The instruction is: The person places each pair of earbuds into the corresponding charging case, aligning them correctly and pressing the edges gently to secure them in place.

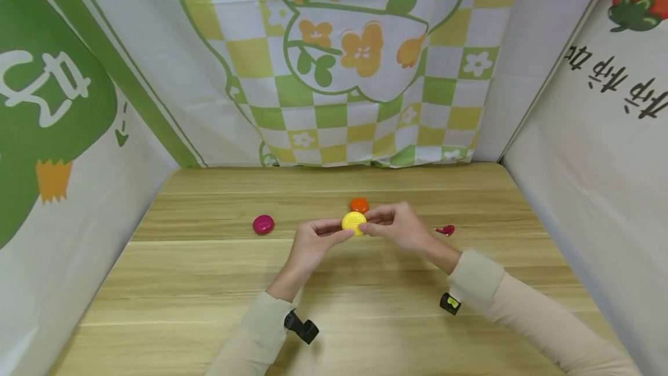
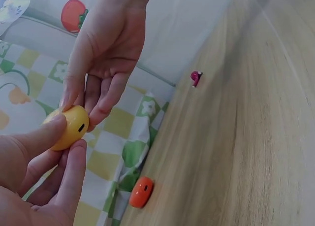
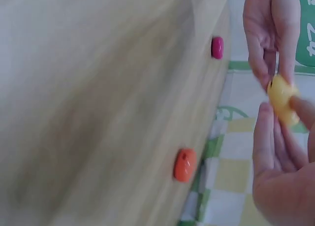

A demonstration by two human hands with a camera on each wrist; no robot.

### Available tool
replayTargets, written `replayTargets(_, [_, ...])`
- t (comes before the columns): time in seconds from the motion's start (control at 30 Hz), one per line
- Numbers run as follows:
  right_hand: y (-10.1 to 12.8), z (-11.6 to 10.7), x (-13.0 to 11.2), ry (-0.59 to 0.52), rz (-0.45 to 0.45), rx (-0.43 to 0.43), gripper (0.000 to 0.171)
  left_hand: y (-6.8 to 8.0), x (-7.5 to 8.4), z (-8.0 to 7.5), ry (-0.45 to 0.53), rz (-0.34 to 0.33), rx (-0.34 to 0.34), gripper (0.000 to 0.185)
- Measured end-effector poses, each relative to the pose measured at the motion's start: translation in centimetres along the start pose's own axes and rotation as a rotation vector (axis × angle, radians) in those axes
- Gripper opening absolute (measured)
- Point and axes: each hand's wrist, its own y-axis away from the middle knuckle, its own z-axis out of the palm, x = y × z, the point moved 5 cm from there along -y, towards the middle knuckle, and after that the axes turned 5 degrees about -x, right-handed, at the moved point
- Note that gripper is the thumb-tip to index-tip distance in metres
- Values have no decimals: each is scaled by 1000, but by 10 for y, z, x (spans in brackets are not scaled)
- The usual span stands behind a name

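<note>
A pale wooden bench (image 1: 209,283) fills the lower view, its grain running side to side in light and darker bands. Printed cloth walls close it in on three sides — the back cloth (image 1: 334,62) shows a green-and-yellow checker pattern with orange flowers and green leaves. The left cloth (image 1: 57,132) carries a big green shape with white lettering, and the right cloth (image 1: 600,149) is white with dark characters and a red fruit up top. Soft, even light — no harsh shadows.
</note>
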Motion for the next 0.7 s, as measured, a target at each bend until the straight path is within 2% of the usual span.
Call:
replayTargets(0.13, [0, 7, 17, -121, 104, 51, 31, -8, -4, 5, -115, 31, 34, 27])
replayTargets(0.33, [-9, 11, 47, -235, 279, 138, 29, -25, -11, 13, -391, 62, 72, 22])
replayTargets(0.5, [-21, 12, 63, -207, 362, 158, 23, -41, -20, 18, -510, 15, 59, 16])
replayTargets(0.7, [-32, 6, 72, -144, 417, 188, 21, -54, -27, 21, -535, -62, 48, 15])
